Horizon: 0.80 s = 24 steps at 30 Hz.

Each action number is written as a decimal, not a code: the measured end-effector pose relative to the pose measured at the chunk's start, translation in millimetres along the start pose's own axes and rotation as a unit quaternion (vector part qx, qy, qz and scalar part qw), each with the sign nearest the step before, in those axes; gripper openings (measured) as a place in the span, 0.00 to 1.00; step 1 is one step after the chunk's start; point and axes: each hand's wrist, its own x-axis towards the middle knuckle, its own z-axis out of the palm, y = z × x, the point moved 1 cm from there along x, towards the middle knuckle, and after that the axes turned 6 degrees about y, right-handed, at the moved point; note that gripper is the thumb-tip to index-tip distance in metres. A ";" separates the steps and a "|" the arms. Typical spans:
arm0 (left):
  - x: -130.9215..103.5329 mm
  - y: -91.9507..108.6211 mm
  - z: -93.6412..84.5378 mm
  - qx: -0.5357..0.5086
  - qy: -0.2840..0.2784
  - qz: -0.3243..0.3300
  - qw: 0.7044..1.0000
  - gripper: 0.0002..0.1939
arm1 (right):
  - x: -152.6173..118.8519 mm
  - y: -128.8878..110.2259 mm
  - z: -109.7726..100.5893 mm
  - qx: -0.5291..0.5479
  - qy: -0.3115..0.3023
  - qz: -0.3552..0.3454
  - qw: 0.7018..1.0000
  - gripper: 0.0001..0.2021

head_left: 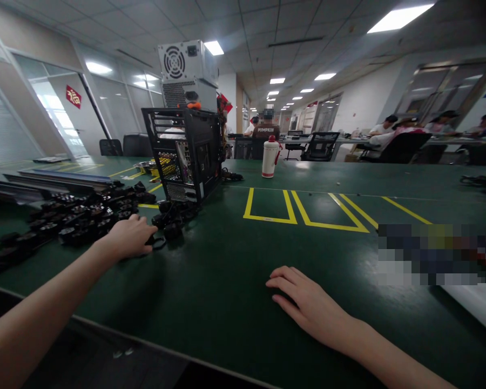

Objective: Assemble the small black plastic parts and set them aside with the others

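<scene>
My left hand (130, 237) is low over the green table (210, 302), its fingers curled beside a loop of black cable (159, 244). What lies under those fingers is hidden. Left of it spreads a heap of black parts with cables (93, 213), their exact kind unclear. Just beyond the hand stands a black open computer case (186, 156), with a small cluster of black parts (173, 229) at its foot. My right hand (297, 294) rests palm down at the middle of the table, fingers loosely apart, holding nothing.
Two grey power supply units (186, 67) are stacked on the case. A white bottle with a red lid (269, 158) stands farther back. Yellow tape (269, 219) marks the tabletop. A blurred-out object (429, 254) lies at right. Several people sit at desks behind.
</scene>
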 end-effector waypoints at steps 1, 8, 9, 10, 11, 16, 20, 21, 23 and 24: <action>5.0 2.7 2.8 -0.003 -0.008 0.006 1.000 0.17 | -0.4 -0.3 0.0 -0.001 0.000 0.000 1.000 0.13; 35.2 7.6 18.3 -0.035 -0.043 0.016 0.998 0.19 | -0.8 -1.7 -0.5 -0.017 0.007 -0.008 1.000 0.12; 37.3 6.3 19.9 -0.043 -0.046 0.017 0.998 0.18 | -0.9 -1.8 -0.9 -0.020 0.008 -0.010 1.000 0.12; 38.7 4.8 21.4 -0.050 -0.049 0.017 0.997 0.18 | -1.0 -1.8 -1.3 -0.022 0.009 -0.012 1.000 0.12; 39.7 3.1 22.8 -0.057 -0.050 0.018 0.997 0.18 | -1.3 -1.7 -1.8 -0.023 0.010 -0.014 1.000 0.12; 40.4 -3.8 28.0 -0.086 -0.051 0.017 0.995 0.19 | -3.6 -1.0 -4.4 -0.018 0.006 -0.018 1.000 0.13; 37.4 -5.7 28.0 -0.097 -0.052 0.016 0.994 0.20 | -5.6 -0.7 -6.2 -0.016 0.006 -0.017 1.000 0.13; 36.0 -5.7 27.7 -0.099 -0.051 0.014 0.994 0.20 | -5.9 -0.8 -6.5 -0.016 0.006 -0.017 1.000 0.13; 32.7 -5.9 28.2 -0.105 -0.048 0.009 0.993 0.21 | -6.3 -1.2 -7.1 -0.019 0.007 -0.019 1.000 0.13; 30.9 -6.4 29.4 -0.110 -0.048 0.004 0.993 0.22 | -6.4 -1.5 -7.3 -0.021 0.007 -0.021 1.000 0.13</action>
